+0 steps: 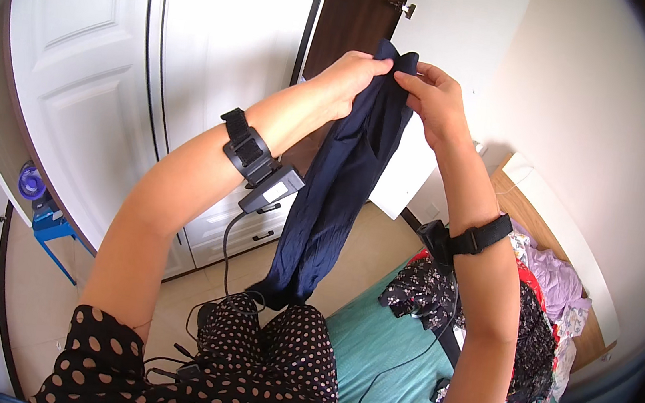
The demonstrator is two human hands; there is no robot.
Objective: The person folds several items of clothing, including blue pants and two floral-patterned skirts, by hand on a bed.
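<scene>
A long dark navy garment [336,187] hangs in front of me, held up by its top edge. My left hand [351,80] pinches the top on the left side, and my right hand [432,98] grips it on the right, the two hands almost touching. The cloth drops down to my lap, where I wear black fabric with pale dots [252,378]. Black straps with small devices sit on both forearms, and cables run down from them.
White wardrobe doors [113,71] stand to the left, a dark brown door gap behind the garment. A bed with a teal sheet [375,361] lies lower right, piled with mixed clothes [541,325]. A blue stool with a small purple fan [40,203] sits at far left.
</scene>
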